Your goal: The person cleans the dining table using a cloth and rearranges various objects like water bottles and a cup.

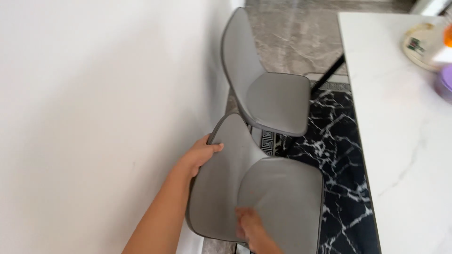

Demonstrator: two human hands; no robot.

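Your left hand (201,154) is curled over the top edge of the near grey chair's (263,193) backrest, fingers closed on it. Your right hand (252,228) lies blurred on the seat; you can't tell whether it grips. The chair stands close beside the white wall (94,94), behind a second grey chair (268,89), with the white table (405,141) alongside. Swing it carelessly and it could scrape the wall or knock its neighbour.
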